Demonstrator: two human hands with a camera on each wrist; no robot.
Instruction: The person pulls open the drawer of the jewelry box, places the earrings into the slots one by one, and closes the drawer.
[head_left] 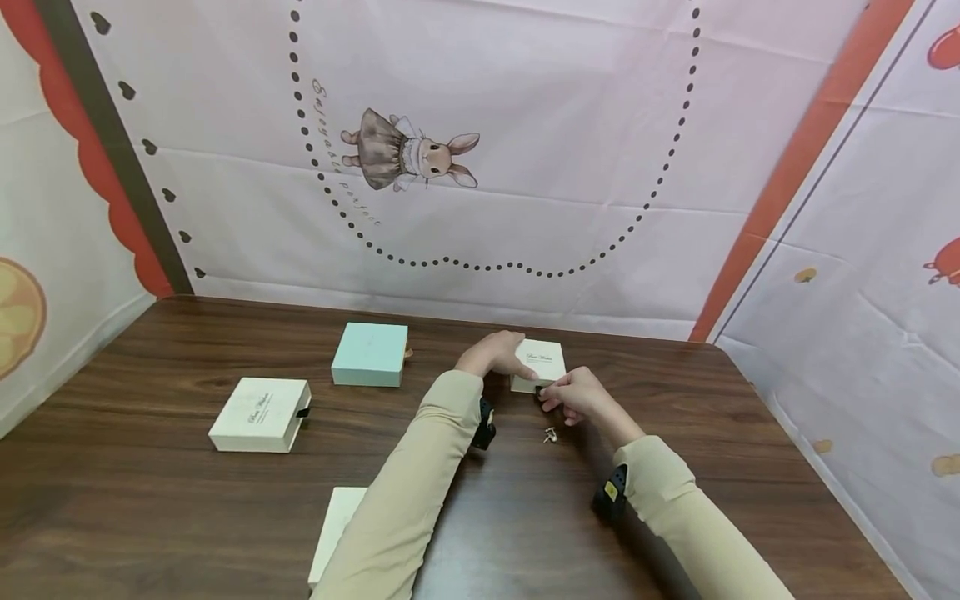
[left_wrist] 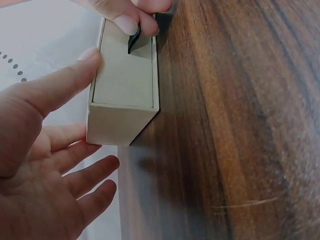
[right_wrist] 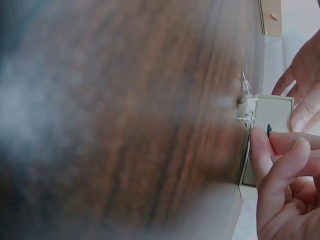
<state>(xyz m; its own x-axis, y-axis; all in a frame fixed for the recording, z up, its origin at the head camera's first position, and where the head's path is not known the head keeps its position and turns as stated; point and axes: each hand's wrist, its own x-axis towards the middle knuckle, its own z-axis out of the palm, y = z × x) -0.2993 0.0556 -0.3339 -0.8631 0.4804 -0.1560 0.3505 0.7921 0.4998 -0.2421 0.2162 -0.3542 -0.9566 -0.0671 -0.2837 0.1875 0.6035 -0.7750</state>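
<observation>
A small white drawer-style gift box [head_left: 543, 358] with dark lettering on its lid stands at the back of the table. My left hand [head_left: 498, 354] holds it from the left, thumb at the lid's front edge and fingers along its side. At the box's front, the right hand [head_left: 576, 394] pinches a black ribbon pull tab [left_wrist: 134, 39] between thumb and finger. The drawer front [left_wrist: 125, 75] sits flush in its sleeve. Small shiny pieces of jewellery [head_left: 551, 435], which look like earrings, lie on the table just in front of the box, close to the right hand.
Left of the hands are a mint-green box [head_left: 369, 354] with an orange-brown tab and another white lettered box [head_left: 260, 414] with a black tab. A further pale box [head_left: 336, 529] is partly hidden under the left sleeve. A printed cloth [head_left: 525, 208] hangs behind the wooden table [head_left: 150, 500].
</observation>
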